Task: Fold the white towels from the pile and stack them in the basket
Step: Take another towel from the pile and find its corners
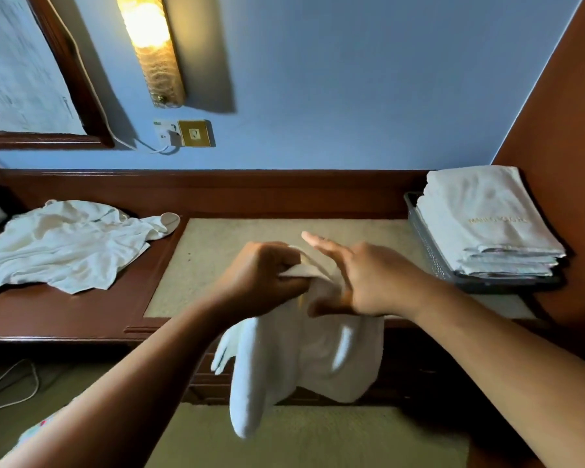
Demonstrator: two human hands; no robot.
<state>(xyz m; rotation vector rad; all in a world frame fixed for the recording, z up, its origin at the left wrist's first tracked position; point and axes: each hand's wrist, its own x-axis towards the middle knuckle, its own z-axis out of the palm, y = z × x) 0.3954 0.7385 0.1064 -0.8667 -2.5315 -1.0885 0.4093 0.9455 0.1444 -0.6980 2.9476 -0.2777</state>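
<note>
— From the head view, what are the hands doing?

— The left hand (260,280) is curled into a fist round the top edge of a white towel (284,363). The right hand (362,282) is spread, fingers straight and pointing left, with its palm against the same bunched edge (whether the thumb pinches cloth, I cannot tell).

— And where is the towel?

— It hangs from the hands over the front edge of the desk (250,231), in loose drooping folds, clear of the desk top.

— The others?

— A rumpled pile (65,244) lies on the left end of the desk, well apart from the hands. At the right end, against the wall, the dark mesh basket (431,255) holds a stack of folded towels (487,224) that rises above its rim.

— Anything else?

— A wall lamp (152,45) glows above the pile.
</note>
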